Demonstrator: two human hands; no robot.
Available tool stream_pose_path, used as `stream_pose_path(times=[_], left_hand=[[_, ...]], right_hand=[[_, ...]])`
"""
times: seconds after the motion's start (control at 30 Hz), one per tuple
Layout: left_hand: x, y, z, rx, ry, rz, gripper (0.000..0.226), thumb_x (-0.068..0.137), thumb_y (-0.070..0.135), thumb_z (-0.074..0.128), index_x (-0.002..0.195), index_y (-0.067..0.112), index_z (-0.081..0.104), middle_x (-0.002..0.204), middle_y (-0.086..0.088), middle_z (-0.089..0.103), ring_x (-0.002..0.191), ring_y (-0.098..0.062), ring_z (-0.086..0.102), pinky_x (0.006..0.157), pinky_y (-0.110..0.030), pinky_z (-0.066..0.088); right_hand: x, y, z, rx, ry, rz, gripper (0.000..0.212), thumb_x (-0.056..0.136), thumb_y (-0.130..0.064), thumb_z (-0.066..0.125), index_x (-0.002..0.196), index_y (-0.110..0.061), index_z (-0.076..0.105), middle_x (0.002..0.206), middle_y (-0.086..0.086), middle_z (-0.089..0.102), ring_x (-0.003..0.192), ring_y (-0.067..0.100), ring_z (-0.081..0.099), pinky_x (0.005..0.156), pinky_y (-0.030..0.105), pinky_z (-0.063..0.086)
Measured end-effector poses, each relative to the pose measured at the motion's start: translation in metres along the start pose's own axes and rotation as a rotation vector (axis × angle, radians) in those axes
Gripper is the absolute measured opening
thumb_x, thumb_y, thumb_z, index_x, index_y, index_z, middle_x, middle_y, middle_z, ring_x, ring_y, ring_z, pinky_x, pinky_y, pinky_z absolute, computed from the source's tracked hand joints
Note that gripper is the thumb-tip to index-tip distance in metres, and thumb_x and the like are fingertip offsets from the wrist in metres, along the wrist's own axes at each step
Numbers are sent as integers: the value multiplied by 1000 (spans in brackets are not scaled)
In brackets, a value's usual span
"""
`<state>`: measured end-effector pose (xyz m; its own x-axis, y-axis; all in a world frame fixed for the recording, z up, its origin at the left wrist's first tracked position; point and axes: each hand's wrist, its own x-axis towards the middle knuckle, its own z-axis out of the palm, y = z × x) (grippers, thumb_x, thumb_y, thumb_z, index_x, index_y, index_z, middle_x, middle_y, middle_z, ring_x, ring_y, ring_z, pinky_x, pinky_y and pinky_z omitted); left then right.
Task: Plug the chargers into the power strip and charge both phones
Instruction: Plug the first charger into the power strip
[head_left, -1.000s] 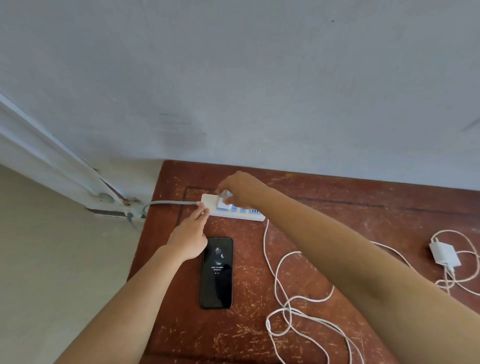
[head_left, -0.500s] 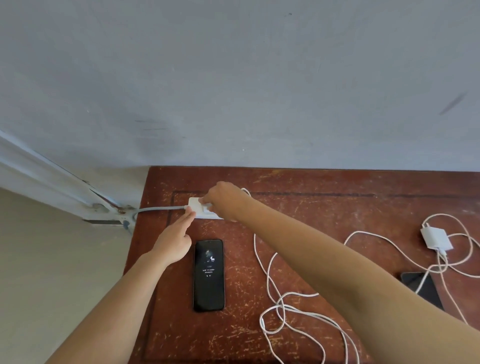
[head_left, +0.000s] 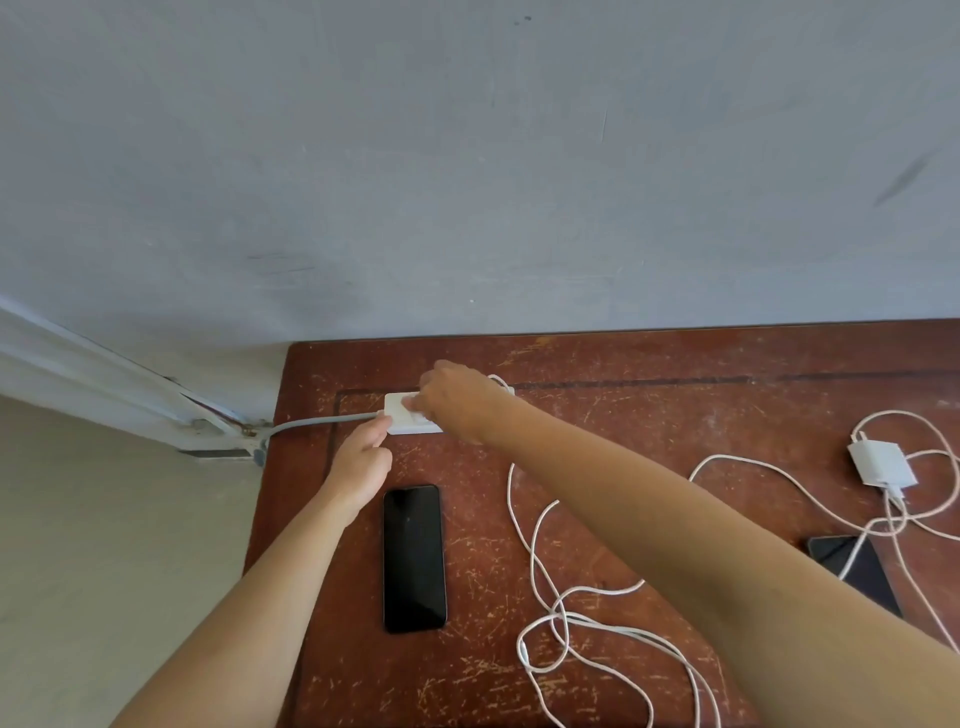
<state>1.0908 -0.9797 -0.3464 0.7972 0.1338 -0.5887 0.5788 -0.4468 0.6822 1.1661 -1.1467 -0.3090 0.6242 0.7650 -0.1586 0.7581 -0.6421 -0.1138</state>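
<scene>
A white power strip (head_left: 400, 418) lies near the table's back left corner, and its grey cord (head_left: 317, 423) runs off to the left. My right hand (head_left: 457, 402) covers most of the strip and is closed on a white charger plug, which is mostly hidden. Its cable (head_left: 524, 525) trails towards me into a loose coil. My left hand (head_left: 363, 462) pinches the strip's left end. A black phone (head_left: 414, 558) lies below the strip with its screen dark. A second charger (head_left: 883, 462) and a second phone (head_left: 867, 577) lie at the right, the phone partly behind my right arm.
The scratched red-brown table (head_left: 675, 415) stands against a grey wall (head_left: 467, 182). Its left edge drops to a pale floor (head_left: 104, 545). A white trunking with a socket fitting (head_left: 223, 431) runs along the wall at the left. The second charger's white cables loop over the right side.
The near phone's lit screen has gone dark. Both hands have stayed on the power strip. The view has shifted, and the second phone at the right has come into sight.
</scene>
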Motion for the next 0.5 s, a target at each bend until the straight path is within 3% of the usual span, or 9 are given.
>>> stream_pose_path(times=[0.23,0.4,0.5], left_hand=[[3,-12,-4,167,-16,90,55,101,0,37,151,24,36,161,0,30,148,-18,27,122,-44,21],[5,-15,-2,272,-16,148,57,100,-4,36,152,21,32,163,-1,24,149,-18,25,122,-38,20],[6,-13,0,309,-1,149,56,100,-4,36,152,17,33,163,-3,22,149,-20,22,120,-35,18]], right_hand=[[-1,6,19,136,32,51,46,91,0,61,135,-13,54,108,13,65,99,31,61,80,40,56],[-12,-7,38,220,50,80,60,92,6,52,149,-8,38,132,21,53,112,35,53,90,44,52],[-12,-7,40,164,99,66,63,90,3,59,149,-7,38,136,22,53,112,35,56,88,42,53]])
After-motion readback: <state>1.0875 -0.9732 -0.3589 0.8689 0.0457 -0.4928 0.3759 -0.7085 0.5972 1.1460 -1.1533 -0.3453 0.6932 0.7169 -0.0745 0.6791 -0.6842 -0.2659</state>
